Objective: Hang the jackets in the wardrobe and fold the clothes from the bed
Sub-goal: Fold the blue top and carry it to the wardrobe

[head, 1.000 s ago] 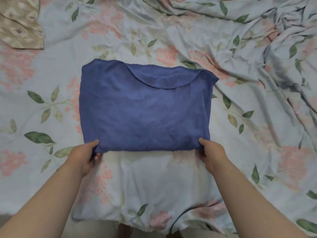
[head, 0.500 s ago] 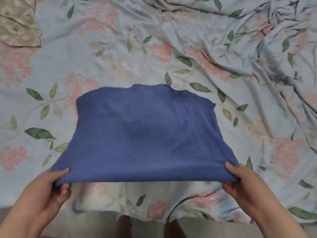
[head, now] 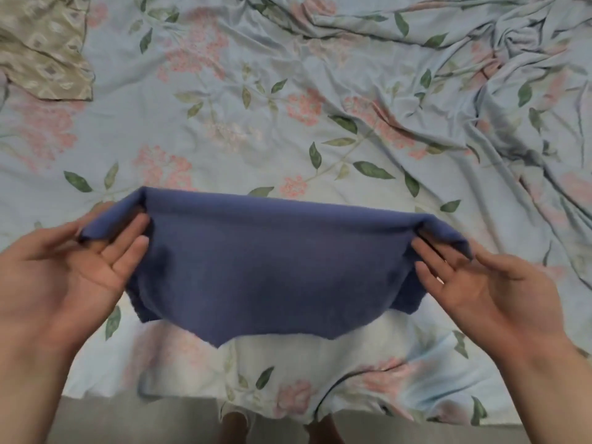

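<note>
well, the rumpled pale-blue cotton bedsheet with pink blossoms and green leaves [head: 224,129] spreads beyond and beneath both my hands. the folded blue-violet knit garment [head: 272,267] hangs between them, up off the sheet, its top edge stretched from hand to hand and its lower edge sagging toward me. a beige diamond-patterned cloth [head: 41,49] lies well beyond my left hand. my left hand [head: 64,277] and right hand [head: 487,290] are palm-up with straight, unclenched fingers, and one end of the garment is draped over each.
</note>
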### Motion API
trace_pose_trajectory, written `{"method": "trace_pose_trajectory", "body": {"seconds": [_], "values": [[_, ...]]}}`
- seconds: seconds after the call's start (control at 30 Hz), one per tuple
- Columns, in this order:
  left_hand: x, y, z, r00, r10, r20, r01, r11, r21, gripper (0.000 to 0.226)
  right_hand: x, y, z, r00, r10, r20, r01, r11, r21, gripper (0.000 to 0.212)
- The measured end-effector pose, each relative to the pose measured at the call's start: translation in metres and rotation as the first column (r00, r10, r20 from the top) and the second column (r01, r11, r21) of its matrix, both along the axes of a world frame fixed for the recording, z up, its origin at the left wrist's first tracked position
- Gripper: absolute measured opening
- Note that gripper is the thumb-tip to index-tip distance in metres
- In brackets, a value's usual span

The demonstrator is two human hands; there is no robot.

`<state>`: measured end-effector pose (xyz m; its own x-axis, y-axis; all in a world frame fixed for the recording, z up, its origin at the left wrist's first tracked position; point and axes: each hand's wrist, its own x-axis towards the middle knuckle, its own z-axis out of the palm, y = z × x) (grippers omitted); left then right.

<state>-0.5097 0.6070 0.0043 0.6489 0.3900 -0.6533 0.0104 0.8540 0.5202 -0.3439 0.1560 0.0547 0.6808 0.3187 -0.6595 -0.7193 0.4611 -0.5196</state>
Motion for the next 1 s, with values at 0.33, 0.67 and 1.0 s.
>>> {"method": "trace_pose_trajectory", "body": {"seconds": [0.33, 0.67, 1.0], "values": [[0.185, 0.006, -0.016, 0.971, -0.110, -0.213, 0.149, 0.972, 0.180, 0.018, 0.143, 0.109, -0.061, 0.997, 0.074, 0.021, -0.067, 0.965, -0.253, 0.037], [0.216, -0.038, -0.066, 0.812, -0.320, -0.488, 0.542, 0.723, 0.429, 0.017, 0.141, 0.083, -0.115, 0.943, 0.319, 0.090, -0.129, 0.604, -0.787, 0.016], [0.281, -0.232, -0.086, 0.400, -0.616, -0.679, 0.838, -0.054, 0.543, 0.030, 0.045, 0.078, -0.168, 0.854, 0.441, -0.276, -0.304, -0.008, -0.953, 0.026]]}}
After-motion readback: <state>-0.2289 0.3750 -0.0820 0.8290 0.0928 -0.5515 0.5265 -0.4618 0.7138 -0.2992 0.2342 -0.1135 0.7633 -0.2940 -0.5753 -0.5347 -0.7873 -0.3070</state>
